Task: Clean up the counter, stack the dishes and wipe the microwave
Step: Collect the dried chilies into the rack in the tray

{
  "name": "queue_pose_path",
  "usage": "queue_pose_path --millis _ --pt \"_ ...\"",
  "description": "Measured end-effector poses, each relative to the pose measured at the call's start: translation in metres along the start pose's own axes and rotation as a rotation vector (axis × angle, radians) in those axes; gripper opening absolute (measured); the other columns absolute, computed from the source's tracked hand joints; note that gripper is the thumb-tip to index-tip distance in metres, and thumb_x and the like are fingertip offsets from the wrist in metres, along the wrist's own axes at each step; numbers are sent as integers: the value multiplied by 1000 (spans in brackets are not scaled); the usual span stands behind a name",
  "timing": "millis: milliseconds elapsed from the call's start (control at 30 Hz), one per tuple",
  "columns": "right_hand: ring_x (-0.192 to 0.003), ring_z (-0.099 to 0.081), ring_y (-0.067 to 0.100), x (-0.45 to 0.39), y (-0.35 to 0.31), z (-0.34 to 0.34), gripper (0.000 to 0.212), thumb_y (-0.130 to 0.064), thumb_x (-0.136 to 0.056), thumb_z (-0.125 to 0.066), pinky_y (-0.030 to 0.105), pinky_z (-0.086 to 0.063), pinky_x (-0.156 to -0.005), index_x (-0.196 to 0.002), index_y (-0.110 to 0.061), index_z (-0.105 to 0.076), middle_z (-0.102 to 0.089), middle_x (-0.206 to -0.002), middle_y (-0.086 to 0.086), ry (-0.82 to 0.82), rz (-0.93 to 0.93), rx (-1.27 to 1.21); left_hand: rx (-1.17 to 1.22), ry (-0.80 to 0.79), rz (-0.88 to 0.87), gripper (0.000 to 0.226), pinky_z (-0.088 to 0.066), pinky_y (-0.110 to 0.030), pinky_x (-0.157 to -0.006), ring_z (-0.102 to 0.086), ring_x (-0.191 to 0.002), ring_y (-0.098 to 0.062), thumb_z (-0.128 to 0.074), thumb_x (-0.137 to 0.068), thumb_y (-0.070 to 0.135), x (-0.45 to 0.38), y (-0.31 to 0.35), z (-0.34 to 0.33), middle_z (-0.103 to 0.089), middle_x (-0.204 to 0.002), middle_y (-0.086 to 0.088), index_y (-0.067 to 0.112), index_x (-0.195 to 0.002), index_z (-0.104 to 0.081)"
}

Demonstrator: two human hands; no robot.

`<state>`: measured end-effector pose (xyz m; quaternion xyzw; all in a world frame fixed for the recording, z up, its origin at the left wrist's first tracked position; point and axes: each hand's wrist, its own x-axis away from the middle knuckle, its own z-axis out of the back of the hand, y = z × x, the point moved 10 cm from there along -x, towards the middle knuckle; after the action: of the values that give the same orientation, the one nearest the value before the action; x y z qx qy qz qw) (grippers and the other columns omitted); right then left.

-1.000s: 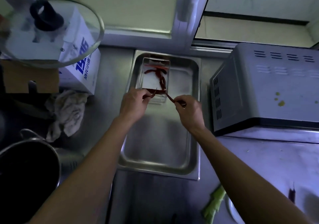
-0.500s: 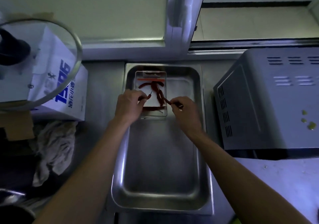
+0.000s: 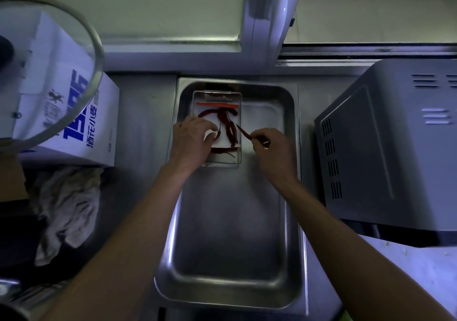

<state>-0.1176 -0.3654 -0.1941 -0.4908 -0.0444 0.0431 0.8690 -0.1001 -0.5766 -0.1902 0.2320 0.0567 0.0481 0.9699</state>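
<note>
The microwave, a grey metal box with vent slots, fills the right of the steel counter, its side panel facing a deep steel tray that lies lengthwise at the centre, mostly bare so it can take loose bits. At the tray's far end sits a small clear dish, tucked into the left corner, holding dried red chilies and one orange strip; gathering them there looks like the counter-clearing part of the job, with stacking and wiping the microwave not yet begun. The left hand rests at the dish's near left edge, fingers curled and pinching a thin chili stem, probably to steady or place it. The right hand hovers just beside the dish's right rim, fingertips pinched on another chili whose tip points toward the dish, seemingly for dropping in. On the left stand a white carton with blue print, a glass lid leaning above it, and a crumpled cloth nearer. The room is dim, with a pale wall and window frame behind.
</note>
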Motion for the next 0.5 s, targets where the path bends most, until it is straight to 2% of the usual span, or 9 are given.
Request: queue_pose_path --millis 200,333,467,500 --pt "-87 -62 2 -11 -21 -17 16 -3 -91 -65 13 -50 -81 -99 -15 -73 -65 -94 -9 -24 65 37 34 10 31 18 -33 -33 -88 -56 -110 -19 -69 -89 15 11 -16 11 -70 -110 5 24 -104 -71" --pt "-90 -62 6 -22 -39 -35 18 -3 -90 -65 12 -49 -84 -102 -13 -73 -68 -100 -1 -47 140 101 72 38 9 17 -47 -45 -87 -58 -106 -23 -68 -87 11 20 -21 24 -70 -106 0 17 -102 -71" --pt "-94 -60 8 -34 -56 -58 18 -3 -91 -65 7 -43 -84 -106 -10 -73 -70 -105 4 -87 227 208 92 27 16 15 -48 -49 -87 -58 -106 -25 -66 -90 10 25 -28 30 -70 -106 -3 13 -104 -71" --pt "-95 -60 8 -37 -59 -65 18 -4 -92 -64 10 -45 -86 -107 -10 -73 -70 -106 5 -109 240 231 94 26 9 15 -49 -49 -86 -59 -106 -26 -66 -89 9 26 -29 30 -70 -105 -4 12 -103 -72"
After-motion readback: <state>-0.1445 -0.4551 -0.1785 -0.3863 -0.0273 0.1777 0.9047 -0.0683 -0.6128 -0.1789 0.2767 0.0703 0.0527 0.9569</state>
